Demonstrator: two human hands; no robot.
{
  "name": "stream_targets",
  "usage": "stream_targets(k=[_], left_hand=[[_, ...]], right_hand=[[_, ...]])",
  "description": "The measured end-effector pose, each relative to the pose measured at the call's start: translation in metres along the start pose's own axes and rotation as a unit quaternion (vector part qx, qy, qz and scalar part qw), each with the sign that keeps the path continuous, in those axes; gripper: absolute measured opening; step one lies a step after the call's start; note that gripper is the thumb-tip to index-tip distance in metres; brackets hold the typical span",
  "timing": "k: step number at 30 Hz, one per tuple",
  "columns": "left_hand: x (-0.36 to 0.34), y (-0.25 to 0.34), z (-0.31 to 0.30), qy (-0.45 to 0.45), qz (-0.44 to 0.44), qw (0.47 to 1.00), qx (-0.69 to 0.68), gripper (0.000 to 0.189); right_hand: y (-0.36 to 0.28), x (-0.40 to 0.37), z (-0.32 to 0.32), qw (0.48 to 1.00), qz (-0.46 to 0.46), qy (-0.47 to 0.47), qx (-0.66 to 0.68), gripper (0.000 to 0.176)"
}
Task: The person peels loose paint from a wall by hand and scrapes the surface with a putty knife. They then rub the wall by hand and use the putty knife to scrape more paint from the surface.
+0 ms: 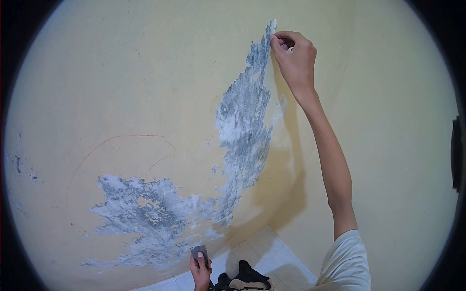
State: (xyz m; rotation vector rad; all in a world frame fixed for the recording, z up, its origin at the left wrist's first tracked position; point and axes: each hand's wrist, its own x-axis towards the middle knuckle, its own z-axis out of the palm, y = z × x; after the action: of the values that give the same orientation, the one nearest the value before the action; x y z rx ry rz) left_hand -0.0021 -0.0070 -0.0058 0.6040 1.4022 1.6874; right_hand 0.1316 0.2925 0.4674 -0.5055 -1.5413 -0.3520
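Fingertips (277, 42) of the right hand (296, 58) are pinching shut on a thin flake (273, 24) of paint at the very top tip of the patch (242, 126), the grey, bare strip running down the yellow wall (121, 72). The thumb and forefinger are pressing together with the other fingers curling in behind them; the flake is standing up just above the pinch and seems to be joined to the wall at its edge. The arm is stretching up along the right side of the patch, with a pale sleeve (345, 262) showing low down.

Below the patch's lower end, the left hand (200, 274) is closing around a scraper (199, 252), blade up and apart from the wall. A dark bundle (245, 279) is lying on the floor (272, 252) just right of that hand. A thin red line (121, 138) is curving left of the patch.

As a judgement: the flake looks brittle, so a sharp tug could snap it off short and leave the sound paint's edge clinging. Bits could be falling toward the face, since the pinch is overhead. With the arm at full stretch, balance could be slipping, and the raised blade is sitting close to the body.
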Motion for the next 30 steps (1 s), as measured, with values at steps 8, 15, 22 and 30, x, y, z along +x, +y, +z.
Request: stream_targets(k=[8, 15, 22, 30], left_hand=[[-0.003, 0.012, 0.002, -0.014, 0.005, 1.0, -0.005, 0.029], [-0.002, 0.01, -0.002, 0.004, 0.022, 1.0, 0.0, 0.03], [-0.001, 0.014, -0.002, 0.003, 0.014, 1.0, 0.008, 0.03], [0.009, 0.007, 0.006, -0.001, 0.009, 1.0, 0.007, 0.029]], right_hand=[[0.012, 0.009, 0.002, 0.997, -0.047, -0.063, 0.021, 0.018], [0.026, -0.003, -0.003, 0.994, -0.088, 0.001, 0.067, 0.013], [0.014, 0.009, -0.008, 0.993, -0.121, -0.011, -0.013, 0.018], [0.009, 0.008, -0.014, 0.987, -0.14, -0.059, -0.047, 0.019]])
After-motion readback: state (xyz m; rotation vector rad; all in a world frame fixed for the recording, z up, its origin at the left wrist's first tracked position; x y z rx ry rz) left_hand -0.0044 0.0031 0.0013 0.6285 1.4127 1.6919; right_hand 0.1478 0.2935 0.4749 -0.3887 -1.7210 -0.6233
